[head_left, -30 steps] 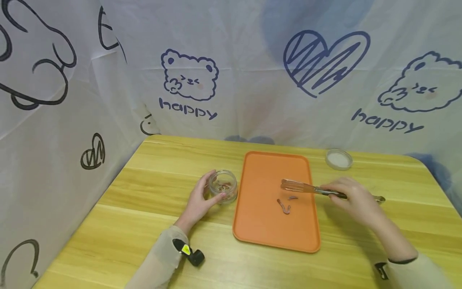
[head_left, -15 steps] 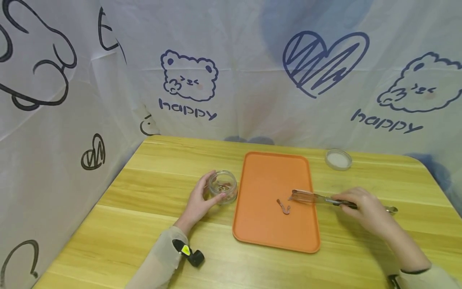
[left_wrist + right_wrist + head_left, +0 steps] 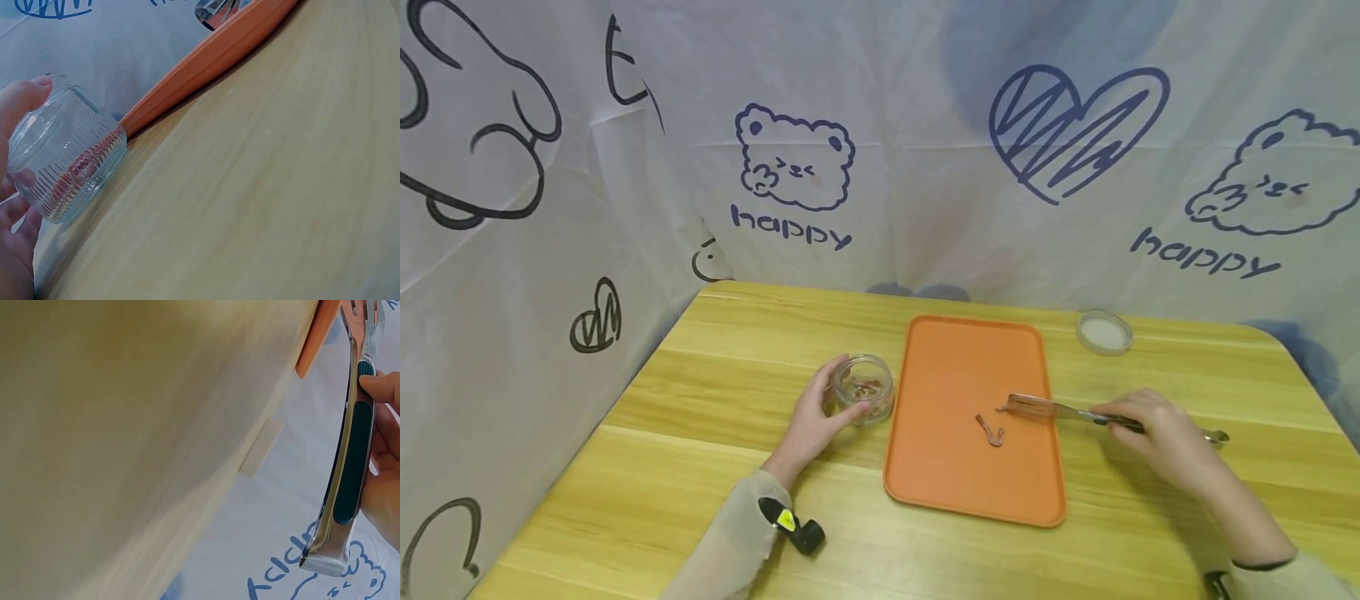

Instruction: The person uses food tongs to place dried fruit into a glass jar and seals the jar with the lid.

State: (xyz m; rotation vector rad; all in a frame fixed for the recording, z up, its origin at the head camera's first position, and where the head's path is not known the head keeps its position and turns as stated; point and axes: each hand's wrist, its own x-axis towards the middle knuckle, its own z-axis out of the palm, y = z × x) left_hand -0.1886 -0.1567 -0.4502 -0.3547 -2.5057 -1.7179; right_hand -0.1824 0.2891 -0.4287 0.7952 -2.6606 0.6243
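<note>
My left hand [image 3: 814,421] grips a clear ribbed glass jar [image 3: 75,156], thumb on one side and fingers on the other. Reddish-brown bits lie in the bottom of the jar, which stands on the table against the tray's left edge. With my right hand [image 3: 1161,433] I hold metal tongs [image 3: 353,456] with dark green grip pads by their handle. The slotted tong ends reach over the orange tray [image 3: 955,358], around one small brownish strip [image 3: 1002,408] that they mostly hide. Nearby on the tray lies a longer, curved brownish strip [image 3: 991,432].
A round, clear-rimmed lid [image 3: 1104,332] lies on the wooden table [image 3: 737,367] beyond the tray's right side. White cloth [image 3: 925,167] with drawings hangs behind the table and along its left side. A black wrist camera [image 3: 793,523] sits on my left sleeve.
The tongs have moved right and slightly toward me, from beyond the small strip down onto it. My left hand and the jar have stayed in place.
</note>
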